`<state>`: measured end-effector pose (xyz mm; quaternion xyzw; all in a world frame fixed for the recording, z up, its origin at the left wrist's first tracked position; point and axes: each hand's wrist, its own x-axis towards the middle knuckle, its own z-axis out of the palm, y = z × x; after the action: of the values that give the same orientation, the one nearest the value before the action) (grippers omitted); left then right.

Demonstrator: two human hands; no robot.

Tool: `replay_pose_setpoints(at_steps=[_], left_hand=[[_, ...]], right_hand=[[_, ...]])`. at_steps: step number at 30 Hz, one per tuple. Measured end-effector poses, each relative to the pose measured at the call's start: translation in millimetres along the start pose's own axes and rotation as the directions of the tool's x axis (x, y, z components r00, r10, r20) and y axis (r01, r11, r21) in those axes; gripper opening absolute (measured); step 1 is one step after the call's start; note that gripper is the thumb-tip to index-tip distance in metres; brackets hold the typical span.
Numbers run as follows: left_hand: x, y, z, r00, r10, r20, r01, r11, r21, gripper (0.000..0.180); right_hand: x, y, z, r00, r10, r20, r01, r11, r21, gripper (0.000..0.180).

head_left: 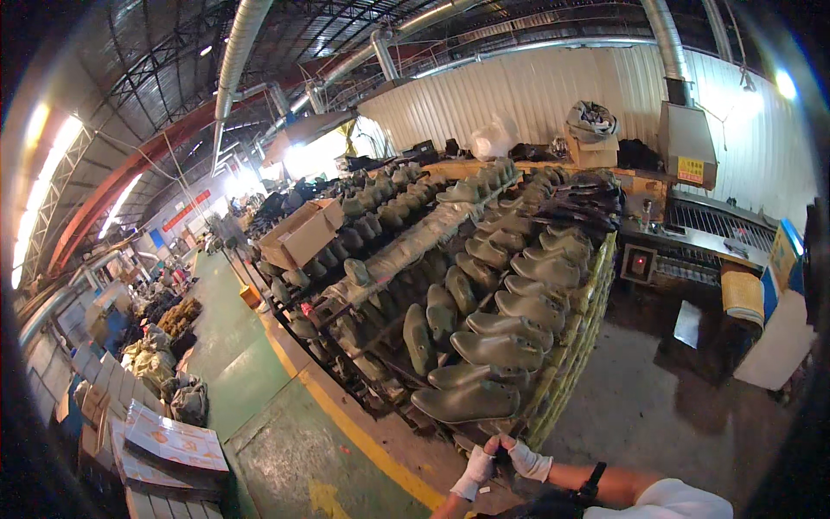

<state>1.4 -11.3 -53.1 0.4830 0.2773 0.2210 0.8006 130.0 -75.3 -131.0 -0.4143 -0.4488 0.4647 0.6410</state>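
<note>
Both hands are low in the view, close together at the near end of a long rack. My left hand [478,468], in a white glove with bare fingertips, has its fingers closed. My right hand [526,460], gloved the same way, meets it with thumb and fingers closed too. Whatever they hold between them is too small and shadowed to make out. Just beyond them lies the nearest olive-green shoe last [467,402], on its side. Several more shoe lasts [497,350] lie in rows along the rack [566,372], toes pointing left.
An open cardboard box [303,232] sits on the rack's left part. Flat cartons [177,441] are stacked at lower left, beside a green floor with a yellow line [346,432]. A metal roller bench [722,227] and leaning boards [774,342] stand at right.
</note>
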Motion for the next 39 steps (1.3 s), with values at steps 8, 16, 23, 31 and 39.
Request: replay_pose_setpoints(at_steps=[8, 16, 23, 31, 39], left_hand=[[-1.1, -3.4, -7.8, 0.988, 0.117, 0.102, -0.114, 0.993, -0.03, 0.055], [-1.9, 1.8, -13.2, 0.974, 0.16, 0.163, -0.167, 0.985, 0.033, 0.043], [-5.1, 17.6, -1.7, 0.969, 0.159, 0.187, -0.171, 0.984, 0.047, 0.048], [-5.3, 13.4, -4.7, 0.976, 0.132, 0.175, -0.138, 0.99, 0.021, 0.05], [-0.6, 2.5, -9.1, 0.967, 0.194, 0.163, -0.191, 0.981, -0.03, 0.04]], right_hand=[[0.5, -49.4, 19.7, 0.998, 0.033, 0.062, -0.039, 0.994, 0.106, 0.045], [0.6, -40.9, 17.0, 0.988, 0.075, 0.136, -0.113, 0.948, 0.298, 0.051], [-0.6, 24.1, -8.5, 0.983, 0.163, 0.087, -0.174, 0.976, 0.134, 0.05], [-0.5, -16.1, 1.1, 0.989, 0.082, 0.122, -0.073, 0.994, -0.078, 0.05], [4.0, -27.0, -0.6, 0.968, -0.035, 0.247, 0.073, 0.986, -0.148, 0.045]])
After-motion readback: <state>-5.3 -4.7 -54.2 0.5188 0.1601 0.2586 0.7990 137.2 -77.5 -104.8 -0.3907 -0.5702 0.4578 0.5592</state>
